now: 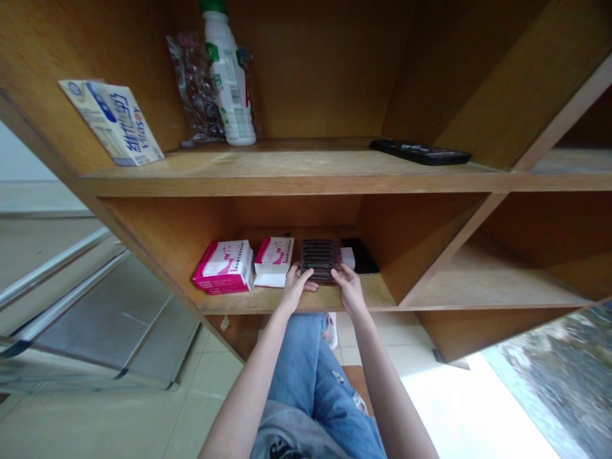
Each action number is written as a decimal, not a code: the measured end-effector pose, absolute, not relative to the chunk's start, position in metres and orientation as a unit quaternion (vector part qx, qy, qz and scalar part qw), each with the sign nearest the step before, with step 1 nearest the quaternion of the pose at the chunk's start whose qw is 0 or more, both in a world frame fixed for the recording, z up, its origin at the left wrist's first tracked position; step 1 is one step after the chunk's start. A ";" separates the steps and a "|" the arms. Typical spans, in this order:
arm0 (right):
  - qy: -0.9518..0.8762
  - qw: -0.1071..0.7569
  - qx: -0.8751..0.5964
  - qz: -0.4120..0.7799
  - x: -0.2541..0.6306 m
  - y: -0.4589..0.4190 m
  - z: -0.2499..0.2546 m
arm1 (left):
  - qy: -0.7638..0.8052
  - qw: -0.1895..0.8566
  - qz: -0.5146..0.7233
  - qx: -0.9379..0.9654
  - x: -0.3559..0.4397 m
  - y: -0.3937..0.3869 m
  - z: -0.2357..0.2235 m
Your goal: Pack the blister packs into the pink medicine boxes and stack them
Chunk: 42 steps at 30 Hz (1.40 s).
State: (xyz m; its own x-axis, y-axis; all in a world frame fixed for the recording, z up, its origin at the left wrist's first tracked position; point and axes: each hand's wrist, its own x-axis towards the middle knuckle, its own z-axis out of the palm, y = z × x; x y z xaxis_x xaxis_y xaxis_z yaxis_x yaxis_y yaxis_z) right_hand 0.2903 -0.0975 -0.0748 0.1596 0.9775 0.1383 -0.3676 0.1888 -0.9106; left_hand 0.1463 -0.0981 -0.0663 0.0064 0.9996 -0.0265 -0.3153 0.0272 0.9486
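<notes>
On the lower wooden shelf (pixel 296 302) lies a dark brown ribbed rectangular tray (pixel 319 258), its material hard to tell. My left hand (pixel 296 288) grips its near left corner, and my right hand (pixel 349 288) grips its near right corner. Just left of it stands a pink and white packet (pixel 273 260), with a second pink packet (pixel 224 268) beyond that. To the tray's right, a flat black object (pixel 362 255) lies partly behind a small white piece (pixel 347 257).
The upper shelf (pixel 287 172) holds a white bottle with a green cap (pixel 228 80), a crumpled clear plastic bag (pixel 195 89), a Vitasoy package (pixel 112 121) and a flat black object (pixel 421 152). Wooden dividers flank the lower compartment. Below are my jeans and a tiled floor.
</notes>
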 end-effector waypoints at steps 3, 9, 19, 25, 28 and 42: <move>-0.403 0.658 -0.379 0.511 0.291 -0.098 -0.075 | 0.418 0.581 0.571 0.402 0.147 -0.098 -0.067; -0.431 0.654 -0.377 0.495 0.291 -0.099 -0.074 | 0.409 0.589 0.564 0.409 0.146 -0.100 -0.064; -0.479 0.621 -0.358 0.507 0.278 -0.101 -0.052 | 0.383 0.565 0.588 0.434 0.143 -0.101 -0.068; -0.401 0.680 -0.350 0.505 0.283 -0.087 -0.032 | 0.354 0.563 0.570 0.483 0.142 -0.098 -0.076; -0.354 0.678 -0.383 0.517 0.287 -0.074 -0.025 | 0.355 0.594 0.597 0.407 0.141 -0.097 -0.073; -0.595 0.357 -0.484 0.533 0.316 -0.038 0.015 | 0.368 0.648 0.563 0.357 0.139 -0.101 -0.059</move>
